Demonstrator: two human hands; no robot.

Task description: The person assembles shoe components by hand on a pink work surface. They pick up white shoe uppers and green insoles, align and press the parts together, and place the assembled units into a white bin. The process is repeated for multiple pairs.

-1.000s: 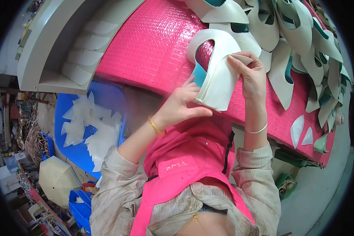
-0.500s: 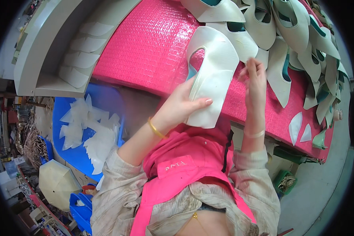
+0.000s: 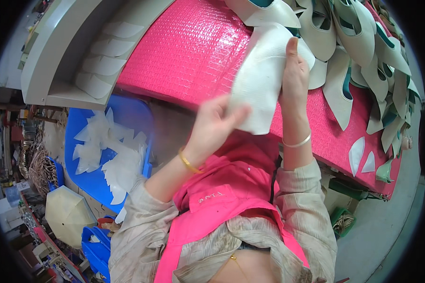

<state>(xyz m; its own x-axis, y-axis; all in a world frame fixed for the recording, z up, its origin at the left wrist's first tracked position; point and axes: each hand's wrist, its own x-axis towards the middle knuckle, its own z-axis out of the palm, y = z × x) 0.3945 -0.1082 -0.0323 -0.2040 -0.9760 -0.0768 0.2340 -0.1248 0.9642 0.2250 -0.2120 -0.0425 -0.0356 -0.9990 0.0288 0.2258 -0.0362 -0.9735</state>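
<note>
A white shoe upper (image 3: 259, 78) is held up over the front edge of the pink-covered table. Its surface is smooth and slightly creased, and the foot opening does not show from this side. My right hand (image 3: 295, 78) grips its right edge, thumb pointing up and fingers mostly behind the piece. At its lower left edge is my left hand (image 3: 217, 122), blurred by motion, with the thumb across the front and the fingers at the edge. Behind the held piece, another white upper (image 3: 269, 14) with teal lining lies on the table.
Many pale uppers (image 3: 337, 94) are heaped at the right on the pink table (image 3: 184, 52). Two small white pieces (image 3: 357, 155) lie near its right corner. At left stands a grey shelf (image 3: 61, 96) with curved white pieces; below it, a blue tub (image 3: 75, 162) holds translucent scraps.
The upper has been turned, so its opening no longer shows. My right hand, free before, has come to its right edge. My left hand has shifted slightly up along the lower left edge.
</note>
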